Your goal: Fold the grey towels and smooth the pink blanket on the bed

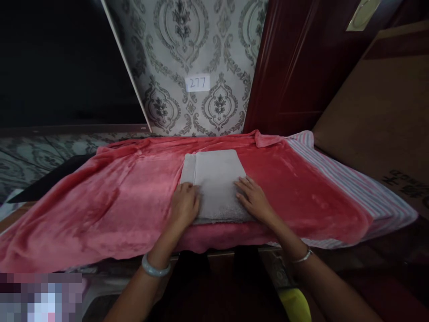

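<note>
The grey cloth (pixel 216 179) lies folded flat on the red blanket (pixel 134 179), with the left hand (pixel 185 203) on its left edge, fingers loosely bent, though I cannot tell whether they pinch it, and the right hand (pixel 253 197) palm down on its right edge, fingers extended and slightly spread, gripping nothing. Behind the cloth, a card (pixel 197 82) reading 277 is on the wall (pixel 181 40); a screen (pixel 60 67) is back to its left, striped fabric (pixel 328 174) and a box (pixel 385 103) to its right.
</note>
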A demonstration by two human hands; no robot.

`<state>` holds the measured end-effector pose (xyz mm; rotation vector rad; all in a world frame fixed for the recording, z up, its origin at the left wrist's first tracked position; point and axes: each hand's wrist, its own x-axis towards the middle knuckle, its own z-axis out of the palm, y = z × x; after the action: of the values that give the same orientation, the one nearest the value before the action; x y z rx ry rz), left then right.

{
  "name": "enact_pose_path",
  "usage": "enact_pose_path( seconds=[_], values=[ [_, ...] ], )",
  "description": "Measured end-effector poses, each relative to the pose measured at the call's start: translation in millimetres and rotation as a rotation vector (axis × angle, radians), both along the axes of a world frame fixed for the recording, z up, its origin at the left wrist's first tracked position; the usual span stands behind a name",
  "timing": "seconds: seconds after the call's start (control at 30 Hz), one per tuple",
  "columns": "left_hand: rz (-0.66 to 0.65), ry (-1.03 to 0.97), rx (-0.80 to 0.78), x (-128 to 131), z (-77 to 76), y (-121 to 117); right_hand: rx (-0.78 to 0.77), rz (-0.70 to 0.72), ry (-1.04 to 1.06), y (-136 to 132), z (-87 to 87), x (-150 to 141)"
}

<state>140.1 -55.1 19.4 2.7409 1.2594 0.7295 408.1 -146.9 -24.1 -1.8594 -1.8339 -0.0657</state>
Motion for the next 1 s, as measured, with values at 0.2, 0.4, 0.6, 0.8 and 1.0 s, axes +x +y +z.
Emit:
enact_pose_path(
  seconds=[0.2, 0.4, 0.6, 0.8, 1.0],
  values=[
    [-0.165, 0.156, 0.028, 21.3, -22.6, -7.7, -0.199, 0.155, -0.129, 14.1, 6.4, -27.1],
    [-0.159, 0.182, 0.008, 15.6, -42.4, -6.1, -0.283, 0.203, -0.138, 15.8, 6.0, -21.2],
    [-0.109, 0.145, 0.070, 16.9, -43.8, -18.5, -0.239, 0.310, -0.139, 56.2, 30.4, -22.8],
    [-0.080, 0.152, 0.093, 12.8, -54.9, -27.5, -0.300, 0.531, -0.175, 112.2, 30.8, -29.3],
    [-0.100, 0.129, 0.105, 10.1, -58.5, -27.4, -0.344, 0.488, -0.157, 166.6, 34.0, -22.1]
  ],
)
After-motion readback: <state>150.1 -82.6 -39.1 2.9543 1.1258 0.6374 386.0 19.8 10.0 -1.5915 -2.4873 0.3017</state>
